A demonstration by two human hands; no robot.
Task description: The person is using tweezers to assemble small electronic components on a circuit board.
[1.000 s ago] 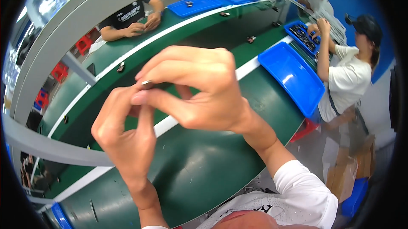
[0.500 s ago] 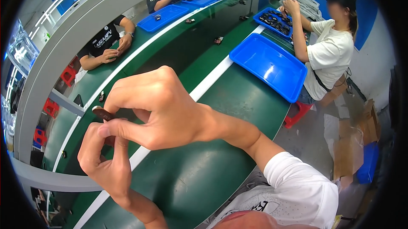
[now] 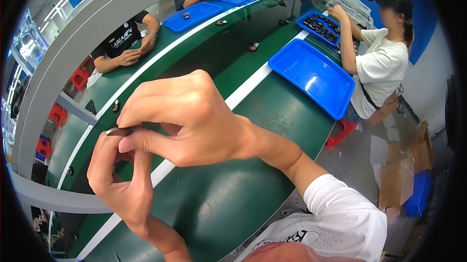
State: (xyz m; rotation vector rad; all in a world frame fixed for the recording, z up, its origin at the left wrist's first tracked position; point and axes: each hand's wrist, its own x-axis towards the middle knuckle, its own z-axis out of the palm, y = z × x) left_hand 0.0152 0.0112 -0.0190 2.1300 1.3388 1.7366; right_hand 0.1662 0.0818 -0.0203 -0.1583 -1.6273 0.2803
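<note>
A small dark flat part is pinched between the right hand and the left hand, fingertips closed tight on it; most of it is hidden, so its shape is unclear. It is held above the green conveyor belt. Farther along that belt lies an empty blue tray.

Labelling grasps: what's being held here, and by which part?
A small dark flat part, pinched at its right end between the right hand's thumb and forefinger. The left hand's fingertips meet it from below. What the part is cannot be told.
</note>
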